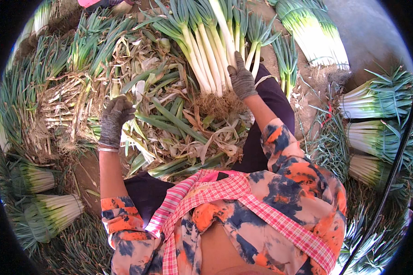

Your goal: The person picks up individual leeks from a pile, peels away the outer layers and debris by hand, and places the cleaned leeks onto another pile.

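Long green onions point(206, 55) with white stalks and brown roots lie fanned side by side ahead of me. My right hand point(242, 81), in a grey knit glove, is at their right side, thumb and fingers around the lower part of one white green onion point(224, 30). My left hand point(117, 117), also gloved, hovers at the left over a heap of peeled leaves point(174, 119). Its fingers are curled together; whatever they hold, if anything, is hidden. A pale stalk with dry skin point(115, 87) lies just beyond them.
Untrimmed green onions point(59, 101) with dry skins are piled at the left. Tied bundles stand at the far right point(314, 34), right point(376, 98) and lower left point(55, 213). A smaller bunch point(287, 64) lies beyond my right knee. A dark cord point(394, 165) runs down the right.
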The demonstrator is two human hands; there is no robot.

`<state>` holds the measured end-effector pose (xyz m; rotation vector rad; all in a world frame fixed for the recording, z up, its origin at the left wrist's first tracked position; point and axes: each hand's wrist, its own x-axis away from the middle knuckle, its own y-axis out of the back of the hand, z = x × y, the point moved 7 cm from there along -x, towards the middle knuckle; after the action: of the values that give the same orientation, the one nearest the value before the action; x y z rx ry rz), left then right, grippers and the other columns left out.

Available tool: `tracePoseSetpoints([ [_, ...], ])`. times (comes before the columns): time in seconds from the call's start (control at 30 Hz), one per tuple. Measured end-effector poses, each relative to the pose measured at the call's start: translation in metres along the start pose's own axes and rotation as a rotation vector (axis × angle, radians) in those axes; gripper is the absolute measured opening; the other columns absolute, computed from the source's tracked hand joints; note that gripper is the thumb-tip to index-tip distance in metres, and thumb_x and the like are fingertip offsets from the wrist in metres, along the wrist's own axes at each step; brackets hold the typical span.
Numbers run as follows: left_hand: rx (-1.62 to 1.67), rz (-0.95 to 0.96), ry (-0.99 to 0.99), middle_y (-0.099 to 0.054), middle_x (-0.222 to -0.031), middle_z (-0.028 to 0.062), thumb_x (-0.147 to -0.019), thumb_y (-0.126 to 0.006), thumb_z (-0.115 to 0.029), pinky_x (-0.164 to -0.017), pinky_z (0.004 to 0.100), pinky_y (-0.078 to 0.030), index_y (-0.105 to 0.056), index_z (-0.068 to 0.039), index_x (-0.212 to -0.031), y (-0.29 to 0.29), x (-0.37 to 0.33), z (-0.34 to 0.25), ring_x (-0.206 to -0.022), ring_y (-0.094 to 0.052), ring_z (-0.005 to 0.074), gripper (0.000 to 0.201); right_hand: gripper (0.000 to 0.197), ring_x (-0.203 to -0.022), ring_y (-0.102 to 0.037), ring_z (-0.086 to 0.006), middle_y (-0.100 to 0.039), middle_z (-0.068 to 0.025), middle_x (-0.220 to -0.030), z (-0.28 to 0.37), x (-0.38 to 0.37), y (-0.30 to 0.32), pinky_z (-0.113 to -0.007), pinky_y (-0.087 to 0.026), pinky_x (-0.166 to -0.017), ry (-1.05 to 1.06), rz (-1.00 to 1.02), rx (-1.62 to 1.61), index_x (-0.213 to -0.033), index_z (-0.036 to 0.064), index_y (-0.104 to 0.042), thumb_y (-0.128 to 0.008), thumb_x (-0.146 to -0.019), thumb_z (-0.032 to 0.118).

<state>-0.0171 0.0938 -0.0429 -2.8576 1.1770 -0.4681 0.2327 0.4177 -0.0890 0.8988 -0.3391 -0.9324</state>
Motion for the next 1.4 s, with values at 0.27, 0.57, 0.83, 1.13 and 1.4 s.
tracePoseSetpoints([
  [0.27,-0.197,0.131,0.136,-0.06,-0.085,0.0078,-0.086,-0.058,-0.025,-0.066,0.0246,-0.05,-0.052,0.001,-0.109,-0.013,0.003,0.019,-0.076,-0.061,0.015,0.036,0.054,-0.107,-0.05,-0.0351,-0.048,-0.0193,-0.119,-0.093,-0.033,-0.072,-0.041,-0.043,-0.089,0.151,0.001,0.34,-0.125,0.0067,-0.042,-0.057,-0.077,0.027],
  [0.57,-0.418,0.131,0.121,-0.059,-0.088,0.0045,-0.085,-0.054,-0.037,-0.07,0.0276,-0.047,-0.053,-0.001,-0.111,0.049,0.003,0.013,-0.077,-0.056,0.0127,0.044,0.065,-0.122,-0.036,-0.0327,-0.039,-0.0195,-0.132,-0.172,-0.055,-0.105,-0.041,-0.027,-0.102,0.19,-0.139,0.274,-0.13,0.0035,-0.036,-0.059,-0.072,0.022],
  [0.83,-0.973,-0.789,0.185,-0.064,-0.093,0.0169,-0.079,-0.056,-0.043,-0.077,0.0375,-0.046,-0.062,-0.004,-0.1,0.27,0.0,0.055,-0.083,-0.062,0.03,0.045,0.049,-0.113,-0.044,-0.0337,-0.049,-0.0213,-0.12,-0.092,-0.023,-0.088,-0.038,-0.036,-0.097,0.231,-0.039,0.402,-0.124,-0.0015,-0.043,-0.055,-0.08,0.014],
  [1.13,-1.457,-0.94,0.55,-0.035,-0.138,0.012,-0.08,-0.048,-0.03,-0.102,0.044,-0.028,-0.031,-0.018,-0.136,0.356,-0.015,0.037,-0.127,-0.032,0.0304,0.059,0.047,-0.116,-0.041,-0.0341,-0.045,-0.0212,-0.123,-0.099,-0.027,-0.086,-0.038,-0.035,-0.098,0.192,-0.075,0.348,-0.126,0.0012,-0.042,-0.05,-0.082,0.014],
  [1.4,-1.691,-0.486,0.421,-0.059,-0.109,0.0197,-0.083,-0.051,-0.023,-0.08,0.0417,-0.048,-0.051,-0.007,-0.116,0.317,-0.029,0.048,-0.098,-0.059,0.0323,0.036,0.044,-0.113,-0.045,-0.0326,-0.049,-0.0198,-0.12,-0.089,-0.023,-0.081,-0.036,-0.035,-0.098,0.215,-0.131,0.267,-0.122,-0.0023,-0.046,-0.053,-0.082,0.012],
])
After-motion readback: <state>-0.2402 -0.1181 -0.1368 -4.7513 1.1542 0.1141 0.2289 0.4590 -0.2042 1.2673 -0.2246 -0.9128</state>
